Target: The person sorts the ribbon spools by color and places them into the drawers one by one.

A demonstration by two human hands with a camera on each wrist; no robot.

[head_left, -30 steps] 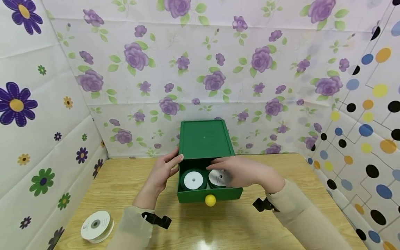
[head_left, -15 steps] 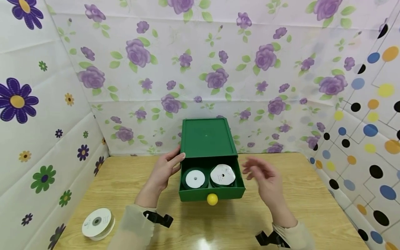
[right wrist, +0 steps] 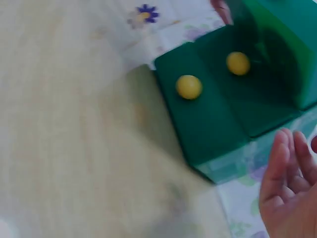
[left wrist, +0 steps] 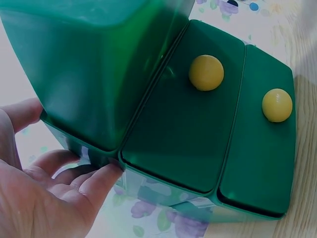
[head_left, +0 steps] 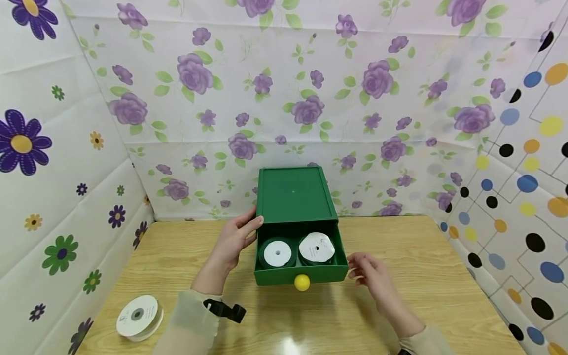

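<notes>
A green drawer cabinet [head_left: 295,195] stands mid-table with its top drawer [head_left: 275,277] pulled out; a yellow ball knob [head_left: 302,282] is on the drawer's front. Inside lie two ribbon spools side by side: a left spool [head_left: 268,253] with a round white face, and a right spool [head_left: 308,243] whose white label has an uneven edge. My left hand [head_left: 230,244] rests on the cabinet's left side, fingertips touching it near the drawer gap. Just right of the drawer, my right hand [head_left: 374,278] holds nothing, its fingers loosely bent; contact with the drawer's side cannot be judged.
A white ribbon spool [head_left: 138,315] lies on the table at the front left. Two lower drawers, one with a yellow knob [left wrist: 206,73], are closed beneath the pulled-out one. Patterned cloth walls [head_left: 213,123] enclose the wooden table [head_left: 399,241] behind and on both sides.
My right hand has left the right spool in the drawer, moved out to the right, then lowered beside the drawer's right side. The left hand has stayed on the cabinet.
</notes>
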